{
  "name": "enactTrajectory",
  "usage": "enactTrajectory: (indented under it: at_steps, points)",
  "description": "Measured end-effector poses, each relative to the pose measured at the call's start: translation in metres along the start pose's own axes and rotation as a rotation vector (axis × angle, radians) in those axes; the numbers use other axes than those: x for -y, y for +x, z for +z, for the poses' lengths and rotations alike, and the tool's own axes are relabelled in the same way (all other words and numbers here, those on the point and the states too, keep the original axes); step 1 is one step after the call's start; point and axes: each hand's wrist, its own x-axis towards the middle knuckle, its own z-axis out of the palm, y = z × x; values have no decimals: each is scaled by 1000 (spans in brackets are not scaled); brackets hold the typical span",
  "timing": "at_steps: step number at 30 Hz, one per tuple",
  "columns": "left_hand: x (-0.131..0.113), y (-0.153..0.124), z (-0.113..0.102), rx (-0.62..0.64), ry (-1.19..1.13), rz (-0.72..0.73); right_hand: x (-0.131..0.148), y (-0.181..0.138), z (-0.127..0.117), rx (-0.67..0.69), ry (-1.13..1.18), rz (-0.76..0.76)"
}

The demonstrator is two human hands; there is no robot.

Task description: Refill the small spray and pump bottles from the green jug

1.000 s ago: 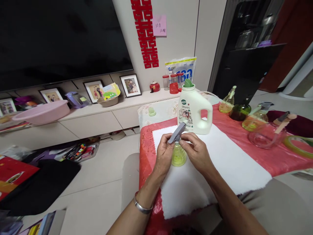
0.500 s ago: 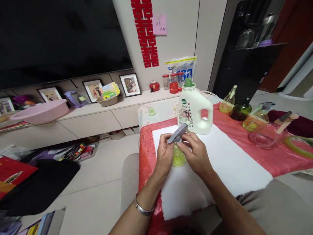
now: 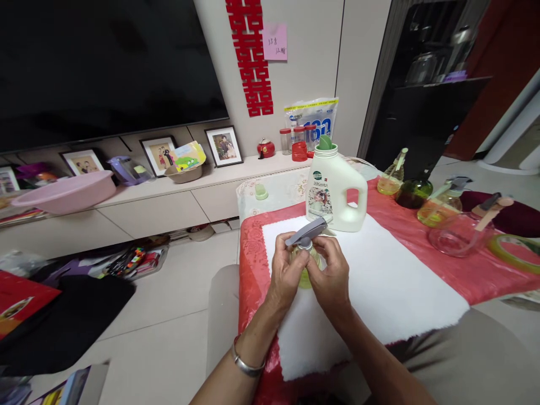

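Grey spray head [image 3: 307, 232] has swung flatter since a second ago, and both thumbs have come in close together at the front of the neck. Left hand [image 3: 283, 275] and right hand [image 3: 333, 284] closed in from either side, narrow, both holding the spray bottle [image 3: 304, 280], which appears to stand on the white cloth [image 3: 379, 281] in front of the detergent jug [image 3: 335, 180]. Step in hand looks like work at the collar; threads hidden, direction unclear. Done well, I judge: one hand steadies the body, fingertips of the other turn the collar, head kept square to the neck. Light pressure; the clear walls might flex and splash the liquid. Materials: bottle see-through, yellow-green below; head opaque, long and wedge-like; jug pale green, opaque, loop-handled; cloth soft-looking, edge ragged; red cover [image 3: 405, 225] beneath, glossy and creased.
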Motion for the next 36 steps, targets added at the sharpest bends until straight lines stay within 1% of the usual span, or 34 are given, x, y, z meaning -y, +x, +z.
enactTrajectory:
  at_steps: [4, 7, 10, 17, 21, 25, 30, 34, 36]
  points:
    - [0, 0, 1, -32, 44, -11, 2, -3, -1, 63, 52, 37]
    - [1, 1, 2, -19, 23, 2, 0, -4, -4, 82, 99, 75]
    - [-1, 1, 3, -14, 20, 23, -6, -5, -4, 68, 152, 116]
    - [0, 2, 0, -13, 73, 41, -19, -5, 6, 27, 351, 212]
    - [3, 3, 2, -2, 45, 60, -22, -3, 2, 107, 446, 233]
    - [6, 3, 3, -42, 7, 106, -21, -2, -2, 157, 503, 253]
    - [8, 2, -2, -56, 84, 66, -19, -2, 1, 111, 539, 268]
    - [3, 1, -1, -14, 85, 54, -21, 0, 4, 65, 523, 250]
    - [0, 1, 0, -14, 113, 66, -23, 1, 5, 53, 514, 238]
